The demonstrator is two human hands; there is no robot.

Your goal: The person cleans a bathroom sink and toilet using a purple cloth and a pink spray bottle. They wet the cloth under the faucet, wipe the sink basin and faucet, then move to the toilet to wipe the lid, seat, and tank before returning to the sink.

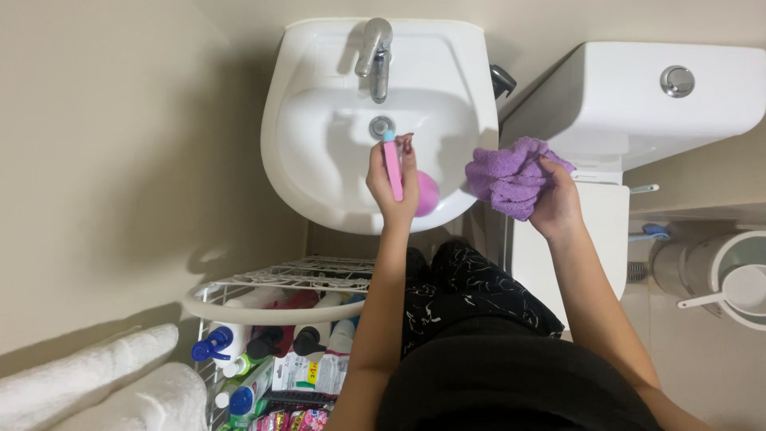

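Note:
My left hand (pixel 391 179) is closed around a slim pink stick-shaped item with a light blue tip (pixel 392 164), held over the front of the white washbasin (pixel 319 144). A round pink-purple object (pixel 428 194) shows just behind that hand, at the basin's front rim. My right hand (pixel 556 203) grips a bunched purple cloth (pixel 507 177) to the right of the basin, near the toilet.
A chrome tap (pixel 375 52) stands at the back of the basin. A white toilet cistern (pixel 638 96) is on the right. A white wire rack (pixel 279 299) holding several bottles stands below left, beside folded white towels (pixel 104 383). A bucket with a ladle (pixel 734 279) sits far right.

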